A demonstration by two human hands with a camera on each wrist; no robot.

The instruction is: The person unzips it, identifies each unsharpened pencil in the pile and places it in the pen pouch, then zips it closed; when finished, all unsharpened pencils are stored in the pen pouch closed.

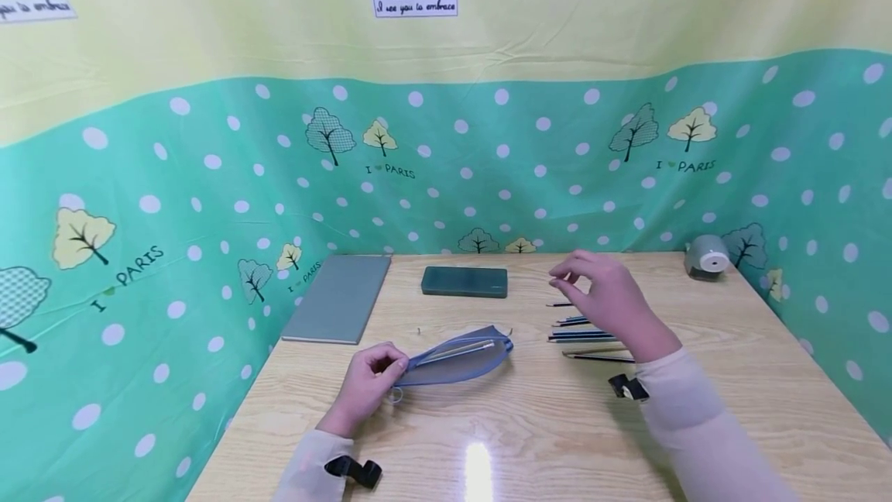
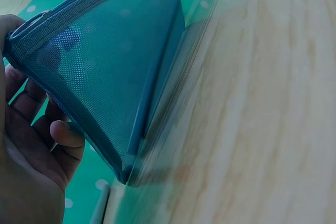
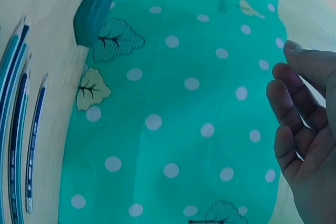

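My left hand (image 1: pixel 368 384) grips one end of a blue mesh zipper pouch (image 1: pixel 456 372), thumb on top. The pouch's mouth gapes, and a slim pencil (image 1: pixel 460 350) shows inside it. In the left wrist view, the mesh side of the pouch (image 2: pixel 105 61) stands up over the tabletop, with long shapes along its bottom. Above the right part of the table hovers my right hand (image 1: pixel 609 299), its fingers loosely bent around nothing. Below it lie several dark and blue pencils (image 1: pixel 581 336), partly covered by the forearm. The right wrist view shows these pencils (image 3: pixel 35 140) side by side.
A dark green case (image 1: pixel 464 283) lies at the back middle of the wooden table (image 1: pixel 418 455). A grey notebook (image 1: pixel 337 300) lies back left. At the back right corner stands a grey pencil sharpener (image 1: pixel 706 256). A patterned cloth (image 1: pixel 502 177) encloses the back and sides.
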